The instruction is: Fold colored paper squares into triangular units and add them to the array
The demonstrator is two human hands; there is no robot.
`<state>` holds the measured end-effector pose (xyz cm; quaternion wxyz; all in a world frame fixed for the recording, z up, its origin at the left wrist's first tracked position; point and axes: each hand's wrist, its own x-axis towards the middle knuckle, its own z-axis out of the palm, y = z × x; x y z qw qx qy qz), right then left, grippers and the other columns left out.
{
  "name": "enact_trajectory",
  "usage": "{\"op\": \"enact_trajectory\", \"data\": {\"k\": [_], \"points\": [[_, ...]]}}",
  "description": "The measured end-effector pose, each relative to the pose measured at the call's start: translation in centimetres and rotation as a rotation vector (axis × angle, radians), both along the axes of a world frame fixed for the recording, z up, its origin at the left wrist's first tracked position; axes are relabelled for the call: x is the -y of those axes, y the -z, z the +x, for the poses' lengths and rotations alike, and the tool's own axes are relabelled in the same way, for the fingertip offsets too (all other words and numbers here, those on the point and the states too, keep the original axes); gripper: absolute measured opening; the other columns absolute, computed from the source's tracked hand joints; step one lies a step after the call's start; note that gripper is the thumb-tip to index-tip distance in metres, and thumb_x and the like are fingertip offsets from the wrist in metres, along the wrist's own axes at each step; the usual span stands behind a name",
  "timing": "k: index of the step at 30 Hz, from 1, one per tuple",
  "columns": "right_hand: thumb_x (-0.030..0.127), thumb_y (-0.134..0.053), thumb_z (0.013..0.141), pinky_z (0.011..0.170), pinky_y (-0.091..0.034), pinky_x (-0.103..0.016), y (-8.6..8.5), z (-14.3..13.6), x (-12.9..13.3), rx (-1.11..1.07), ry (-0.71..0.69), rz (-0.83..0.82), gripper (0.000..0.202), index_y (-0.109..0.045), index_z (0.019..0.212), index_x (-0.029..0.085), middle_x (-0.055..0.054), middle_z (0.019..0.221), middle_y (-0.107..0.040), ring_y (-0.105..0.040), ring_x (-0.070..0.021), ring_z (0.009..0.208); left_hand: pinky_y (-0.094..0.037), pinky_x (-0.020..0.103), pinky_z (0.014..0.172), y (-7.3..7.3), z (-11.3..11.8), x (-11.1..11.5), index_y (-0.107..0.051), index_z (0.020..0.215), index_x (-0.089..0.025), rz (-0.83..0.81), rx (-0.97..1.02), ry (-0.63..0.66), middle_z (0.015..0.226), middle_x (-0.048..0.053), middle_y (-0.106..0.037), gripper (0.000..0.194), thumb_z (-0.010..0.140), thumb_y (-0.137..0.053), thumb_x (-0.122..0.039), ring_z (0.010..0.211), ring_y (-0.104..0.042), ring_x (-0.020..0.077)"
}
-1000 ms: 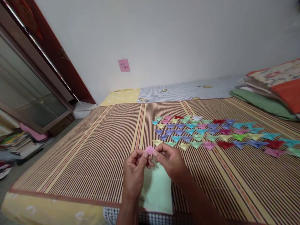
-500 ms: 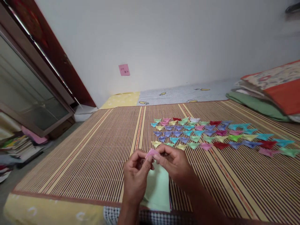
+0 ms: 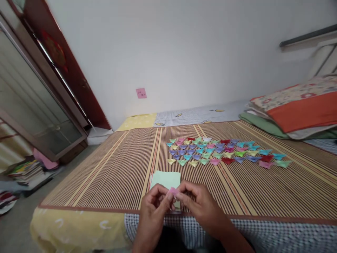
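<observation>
A small folded pink paper [image 3: 173,190] is pinched between my two hands, low in the middle of the head view. My left hand [image 3: 156,207] grips its left side between thumb and fingers. On its right side, my right hand [image 3: 198,202] holds it the same way. Beneath and just beyond the hands lies a stack of light green paper squares [image 3: 166,178], partly covered by them. Further off to the right, several rows of small folded paper shapes [image 3: 214,161] in many colours rest on the striped mat [image 3: 118,168].
Folded bedding [image 3: 297,105] is piled at the back right. A pink note [image 3: 141,93] is stuck on the wall behind. At the left stand a glass-fronted cabinet [image 3: 39,105] and a pile of books [image 3: 26,170] on a low surface.
The view has shifted, showing more of the mat's front edge and the bedding. Both hands, still holding the pink paper, appear lower, and the far part of the green stack is now uncovered.
</observation>
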<state>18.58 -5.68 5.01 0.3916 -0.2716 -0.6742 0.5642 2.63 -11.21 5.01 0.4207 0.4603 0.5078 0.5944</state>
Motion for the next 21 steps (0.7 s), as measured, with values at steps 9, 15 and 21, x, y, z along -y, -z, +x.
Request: {"op": "enact_trajectory", "data": {"k": [9, 15, 21], "points": [[0.051, -0.068, 0.094, 0.06, -0.038, -0.026, -2.1, 1.5, 4.5, -0.002, 0.091, 0.049, 0.039, -0.063, 0.075, 0.018, 0.002, 0.068, -0.057, -0.049, -0.0139, 0.065, -0.044, 0.021, 0.054, -2.0, 2.7, 4.1, -0.065, 0.068, -0.016, 0.103, -0.011, -0.097, 0.059, 0.0, -0.06, 0.042, 0.08, -0.08, -0.053, 0.055, -0.054, 0.0118], [0.046, -0.056, 0.102, 0.072, -0.043, -0.029, -3.6, 3.8, 6.4, 0.067, 0.051, 0.185, 0.036, -0.065, 0.081, 0.019, -0.001, 0.079, -0.064, -0.059, -0.0174, 0.077, -0.044, 0.02, 0.05, -2.6, 3.1, 5.3, -0.067, 0.08, -0.015, -0.004, 0.072, 0.174, 0.065, 0.002, -0.068, 0.036, 0.084, -0.078, -0.049, 0.051, -0.059, 0.0113], [0.035, -0.05, 0.104, 0.07, -0.042, -0.03, -3.7, 3.8, 8.0, 0.146, 0.18, 0.334, 0.029, -0.06, 0.08, 0.02, -0.003, 0.081, -0.062, -0.058, -0.018, 0.075, -0.046, 0.021, 0.056, -2.8, 4.3, 6.7, -0.066, 0.077, -0.016, 0.097, -0.046, 0.057, 0.065, 0.001, -0.065, 0.034, 0.089, -0.073, -0.047, 0.057, -0.059, 0.0122]]}}
